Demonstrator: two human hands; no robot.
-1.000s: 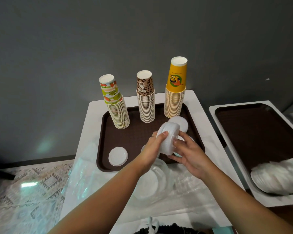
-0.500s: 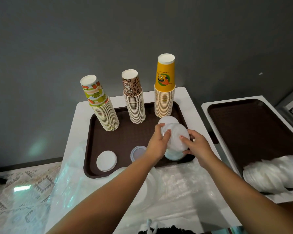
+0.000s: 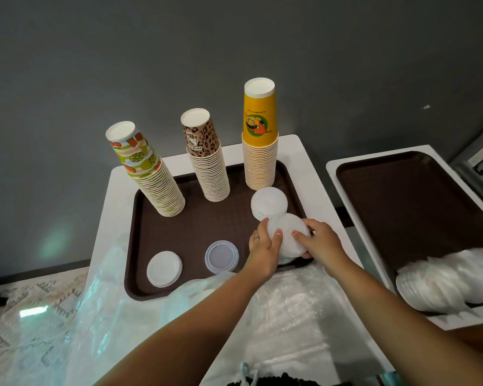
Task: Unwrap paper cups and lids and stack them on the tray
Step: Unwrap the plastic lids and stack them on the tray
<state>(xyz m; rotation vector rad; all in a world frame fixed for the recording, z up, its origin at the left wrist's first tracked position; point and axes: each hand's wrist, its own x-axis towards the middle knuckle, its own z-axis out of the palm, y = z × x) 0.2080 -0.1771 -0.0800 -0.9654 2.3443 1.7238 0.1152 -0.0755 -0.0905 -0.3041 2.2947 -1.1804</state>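
Head view: left hand (image 3: 264, 245) and right hand (image 3: 321, 242) both grasp a lid stack (image 3: 289, 232) at the brown tray's (image 3: 193, 232) near-right corner, fingers (image 3: 300, 235) clenched on it.

**One head-worn view, looking steeply down**

A single wide-angle camera looks forward and down from the person's head. The dark brown plastic tray (image 3: 195, 235) on the white table (image 3: 313, 174) sits near, mid-frame; a grey wall (image 3: 234, 45) fills the top. Both forearms enter from the bottom edge. Straight edges bow outward toward the frame's sides.
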